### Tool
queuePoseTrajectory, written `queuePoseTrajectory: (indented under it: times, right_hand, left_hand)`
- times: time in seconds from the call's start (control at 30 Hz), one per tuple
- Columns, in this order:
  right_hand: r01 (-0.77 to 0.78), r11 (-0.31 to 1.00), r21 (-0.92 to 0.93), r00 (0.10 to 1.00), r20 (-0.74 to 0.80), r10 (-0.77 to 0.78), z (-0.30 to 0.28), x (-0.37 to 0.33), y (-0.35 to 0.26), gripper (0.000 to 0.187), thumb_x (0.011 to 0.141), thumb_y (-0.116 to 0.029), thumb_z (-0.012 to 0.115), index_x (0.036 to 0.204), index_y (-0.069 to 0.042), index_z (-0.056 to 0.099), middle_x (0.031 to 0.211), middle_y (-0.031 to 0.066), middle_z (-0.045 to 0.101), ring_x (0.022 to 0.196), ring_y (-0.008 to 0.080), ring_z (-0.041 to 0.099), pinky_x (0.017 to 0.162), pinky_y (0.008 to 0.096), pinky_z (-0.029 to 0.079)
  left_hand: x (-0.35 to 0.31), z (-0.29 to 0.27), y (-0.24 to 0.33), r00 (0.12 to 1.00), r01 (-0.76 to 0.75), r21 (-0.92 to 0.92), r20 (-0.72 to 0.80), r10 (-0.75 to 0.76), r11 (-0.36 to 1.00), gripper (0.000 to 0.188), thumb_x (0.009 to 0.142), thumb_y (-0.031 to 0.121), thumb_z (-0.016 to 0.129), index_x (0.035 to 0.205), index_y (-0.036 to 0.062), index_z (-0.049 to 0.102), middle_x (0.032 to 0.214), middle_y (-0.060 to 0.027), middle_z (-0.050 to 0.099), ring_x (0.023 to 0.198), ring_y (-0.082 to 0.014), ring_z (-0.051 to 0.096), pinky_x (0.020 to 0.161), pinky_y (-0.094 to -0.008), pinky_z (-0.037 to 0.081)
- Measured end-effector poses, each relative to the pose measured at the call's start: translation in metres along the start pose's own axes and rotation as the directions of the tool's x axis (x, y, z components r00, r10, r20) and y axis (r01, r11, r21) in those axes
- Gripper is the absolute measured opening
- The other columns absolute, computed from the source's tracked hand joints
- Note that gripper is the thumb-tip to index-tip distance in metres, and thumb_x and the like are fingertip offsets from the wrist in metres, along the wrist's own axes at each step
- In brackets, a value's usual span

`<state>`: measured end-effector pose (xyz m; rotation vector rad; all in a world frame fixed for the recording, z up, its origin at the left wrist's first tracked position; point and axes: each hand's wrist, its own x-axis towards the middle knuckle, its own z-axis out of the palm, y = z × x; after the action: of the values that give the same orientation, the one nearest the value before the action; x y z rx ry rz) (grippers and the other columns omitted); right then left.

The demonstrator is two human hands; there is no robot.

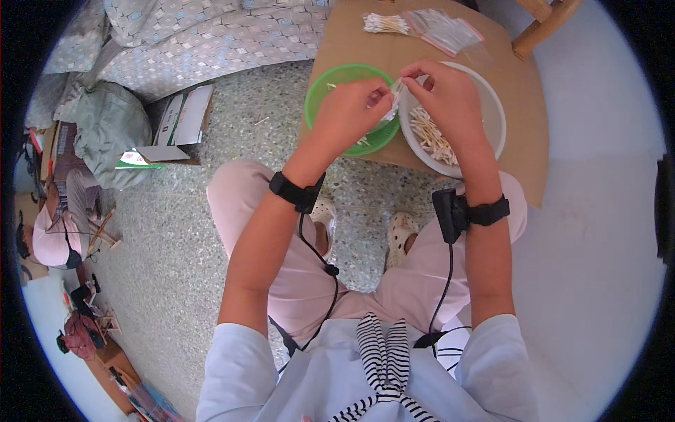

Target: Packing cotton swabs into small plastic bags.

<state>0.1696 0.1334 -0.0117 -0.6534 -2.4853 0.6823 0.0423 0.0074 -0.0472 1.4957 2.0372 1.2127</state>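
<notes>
Above the gap between two bowls, my left hand [354,111] and my right hand [450,98] pinch a small clear plastic bag [395,105] from either side. Its contents are too small to make out. Under my left hand stands a green plastic bowl [314,105] with a few white cotton swabs [363,141] inside. My right hand and wrist pass over a white bowl [500,116], which holds a heap of loose cotton swabs [430,137] with pale wooden sticks. Part of that bowl is hidden by my hand.
Both bowls stand on a brown cardboard-coloured tabletop [524,151]. At its far side lie a bundle of cotton swabs [385,23] and several flat clear bags [446,32]. Wooden furniture legs [548,24] and a pale wall flank it. Floor left: an opened carton [184,116], a grey-green sack [111,130]; farther off, seated people.
</notes>
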Motion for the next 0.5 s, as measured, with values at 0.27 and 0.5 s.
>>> queuePoseTrajectory:
  times: [0.27, 0.5]
  right_hand:
    - [0.209, 0.977, -0.042, 0.973, 0.104, -0.204, 0.017, -0.006, 0.015, 0.020, 0.081, -0.024, 0.061, 0.091, -0.008, 0.069, 0.096, 0.0123, 0.064, 0.093, 0.0327, 0.058, 0.081, 0.0408, 0.047]
    - [0.191, 0.980, -0.052, 0.982, 0.002, -0.191, -0.001, -0.002, 0.008, 0.020, 0.084, -0.018, 0.057, 0.098, -0.008, 0.068, 0.106, 0.0128, 0.062, 0.100, 0.0329, 0.055, 0.088, 0.0422, 0.044]
  left_hand:
    - [-0.001, -0.001, -0.004, 0.997, 0.047, 0.017, 0.055, -0.048, 0.999, 0.024, 0.088, 0.024, 0.058, 0.094, 0.0007, 0.063, 0.081, -0.0117, 0.066, 0.072, -0.0203, 0.063, 0.068, -0.0315, 0.049]
    - [-0.001, -0.002, -0.011, 0.995, 0.067, -0.086, -0.073, -0.074, 0.994, 0.024, 0.088, 0.023, 0.059, 0.095, -0.0002, 0.061, 0.081, -0.0107, 0.066, 0.072, -0.0171, 0.063, 0.068, -0.0299, 0.049]
